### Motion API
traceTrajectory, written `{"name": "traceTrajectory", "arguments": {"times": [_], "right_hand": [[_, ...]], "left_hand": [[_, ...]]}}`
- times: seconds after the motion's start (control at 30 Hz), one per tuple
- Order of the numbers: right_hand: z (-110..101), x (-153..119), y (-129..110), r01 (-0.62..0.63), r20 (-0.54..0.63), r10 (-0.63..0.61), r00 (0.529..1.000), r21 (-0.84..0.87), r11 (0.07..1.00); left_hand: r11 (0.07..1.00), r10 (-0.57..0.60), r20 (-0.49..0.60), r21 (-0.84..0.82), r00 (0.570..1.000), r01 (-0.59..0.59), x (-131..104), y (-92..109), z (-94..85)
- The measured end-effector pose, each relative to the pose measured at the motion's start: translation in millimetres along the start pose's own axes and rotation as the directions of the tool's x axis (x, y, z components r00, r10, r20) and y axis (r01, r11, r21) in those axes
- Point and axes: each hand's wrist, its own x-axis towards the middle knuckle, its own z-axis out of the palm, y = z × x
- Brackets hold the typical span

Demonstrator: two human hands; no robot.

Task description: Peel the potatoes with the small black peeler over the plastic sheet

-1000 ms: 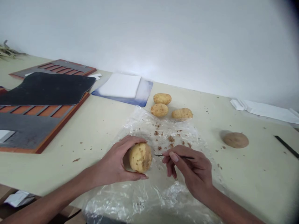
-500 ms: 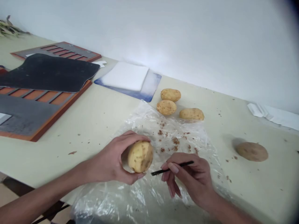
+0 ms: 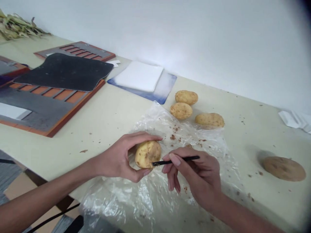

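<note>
A partly peeled potato (image 3: 147,153) is gripped between the thumb and fingers of my left hand (image 3: 121,158), above a clear plastic sheet (image 3: 141,200). My right hand (image 3: 196,176) pinches a thin black tool (image 3: 178,160), like a small blade or scraper; its exact kind does not show. The tool's tip meets the lower right side of the potato. Brown peel scraps (image 3: 173,137) lie scattered on the sheet beyond my hands.
Three potatoes (image 3: 181,111) sit at the sheet's far edge; a browner potato (image 3: 283,168) lies at the right. Wood-edged boards (image 3: 51,126), a black mat (image 3: 65,72) and a white pad on a blue board (image 3: 139,76) occupy the left and back. A wall rises behind.
My right hand has brought the black tool left and up, from beside the potato onto its surface. The whole view has shifted left, so the table things appear further right.
</note>
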Motion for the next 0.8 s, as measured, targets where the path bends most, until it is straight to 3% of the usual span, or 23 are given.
{"name": "traceTrajectory", "arguments": {"times": [0.17,0.37,0.6,0.8], "right_hand": [[-2.7,6.6,3.3,0.007,0.015,-0.007,1.0,-0.007,1.0],[-5.3,8.2,6.1,-0.003,0.032,0.003,0.999,-0.001,1.0],[-3.9,12.1,11.1,-0.006,0.031,0.005,1.0,0.007,1.0],[-1.3,10.2,6.9,-0.015,0.052,0.014,0.999,0.004,1.0]], "left_hand": [[0.996,0.049,-0.014,0.07,0.999,-0.048,2.1,0.9,-1.3],[0.979,0.004,0.02,0.206,1.0,-0.008,-2.3,0.8,2.0],[0.971,-0.004,0.024,0.238,1.0,-0.002,-4.2,-0.5,4.8],[0.97,-0.06,-0.052,0.232,0.997,0.071,1.2,0.1,6.3]]}}
